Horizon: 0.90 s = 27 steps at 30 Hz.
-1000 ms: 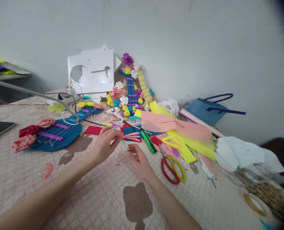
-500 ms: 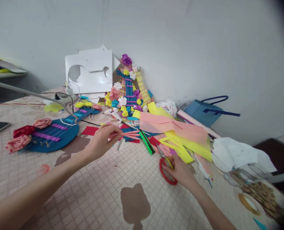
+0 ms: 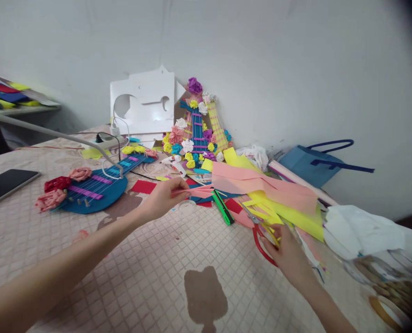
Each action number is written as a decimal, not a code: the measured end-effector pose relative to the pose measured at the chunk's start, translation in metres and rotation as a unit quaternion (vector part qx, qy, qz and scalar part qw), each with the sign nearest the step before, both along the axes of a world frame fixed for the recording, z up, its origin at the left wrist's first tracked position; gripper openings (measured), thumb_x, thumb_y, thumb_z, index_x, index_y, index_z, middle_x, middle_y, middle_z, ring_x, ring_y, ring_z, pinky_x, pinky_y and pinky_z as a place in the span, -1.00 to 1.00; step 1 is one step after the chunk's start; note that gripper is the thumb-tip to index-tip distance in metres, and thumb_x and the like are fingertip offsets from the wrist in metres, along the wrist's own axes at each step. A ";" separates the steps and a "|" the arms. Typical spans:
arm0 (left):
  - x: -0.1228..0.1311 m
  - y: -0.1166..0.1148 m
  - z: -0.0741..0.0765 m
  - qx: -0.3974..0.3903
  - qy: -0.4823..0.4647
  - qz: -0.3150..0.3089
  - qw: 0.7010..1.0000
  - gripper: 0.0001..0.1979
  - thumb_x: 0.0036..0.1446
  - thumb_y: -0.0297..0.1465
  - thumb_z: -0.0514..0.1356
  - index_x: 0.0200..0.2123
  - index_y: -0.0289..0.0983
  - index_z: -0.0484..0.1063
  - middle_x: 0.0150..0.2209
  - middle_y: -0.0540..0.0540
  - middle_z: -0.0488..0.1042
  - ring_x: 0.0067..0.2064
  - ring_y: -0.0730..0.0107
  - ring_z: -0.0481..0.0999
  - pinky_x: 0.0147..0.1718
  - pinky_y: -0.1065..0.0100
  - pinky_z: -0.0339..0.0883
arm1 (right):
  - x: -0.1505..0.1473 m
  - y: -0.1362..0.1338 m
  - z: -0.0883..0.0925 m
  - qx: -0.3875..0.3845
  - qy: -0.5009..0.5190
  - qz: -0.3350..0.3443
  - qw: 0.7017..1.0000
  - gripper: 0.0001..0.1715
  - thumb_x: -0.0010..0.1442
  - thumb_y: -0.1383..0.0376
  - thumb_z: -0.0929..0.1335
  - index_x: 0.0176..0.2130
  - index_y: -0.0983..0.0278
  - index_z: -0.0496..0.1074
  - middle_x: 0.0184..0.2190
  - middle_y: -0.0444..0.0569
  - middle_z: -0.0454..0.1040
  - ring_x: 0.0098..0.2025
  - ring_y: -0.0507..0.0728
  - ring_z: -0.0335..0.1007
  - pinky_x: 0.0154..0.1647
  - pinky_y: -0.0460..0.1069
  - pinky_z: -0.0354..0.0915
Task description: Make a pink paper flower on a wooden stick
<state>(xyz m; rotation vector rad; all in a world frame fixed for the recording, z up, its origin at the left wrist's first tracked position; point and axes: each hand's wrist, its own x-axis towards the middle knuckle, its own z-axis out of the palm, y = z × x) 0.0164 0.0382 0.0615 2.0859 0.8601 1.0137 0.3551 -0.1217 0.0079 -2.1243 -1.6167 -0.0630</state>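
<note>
My left hand is closed in a pinch on a bundle of thin pink paper strips, held just above the table with the strips pointing right. My right hand is closed round the red and yellow handles of a pair of scissors, whose blades point up and left toward the pink and yellow paper sheets. A green utility knife lies on the table between my two hands.
A blue paper guitar with paper roses lies at the left, a dark tablet further left. Flower-covered craft pieces and white card lean on the wall. A blue bag, white paper and a tape roll sit at the right.
My right hand left the strips, reached right to the scissors and took hold of their handles, lifting them slightly. My left hand kept holding the pink strips.
</note>
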 end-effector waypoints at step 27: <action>0.002 -0.004 0.010 0.029 0.076 -0.042 0.996 -0.88 0.13 -0.37 0.10 -0.33 -0.28 0.40 -0.39 -0.04 0.46 -0.39 0.43 0.40 -0.43 0.44 0.25 | -0.084 0.028 0.069 -0.103 -0.081 0.204 0.970 -0.68 -0.01 0.14 0.39 -0.22 0.20 0.38 -0.50 -0.12 0.42 -0.45 0.11 0.32 -0.47 -0.05 0.07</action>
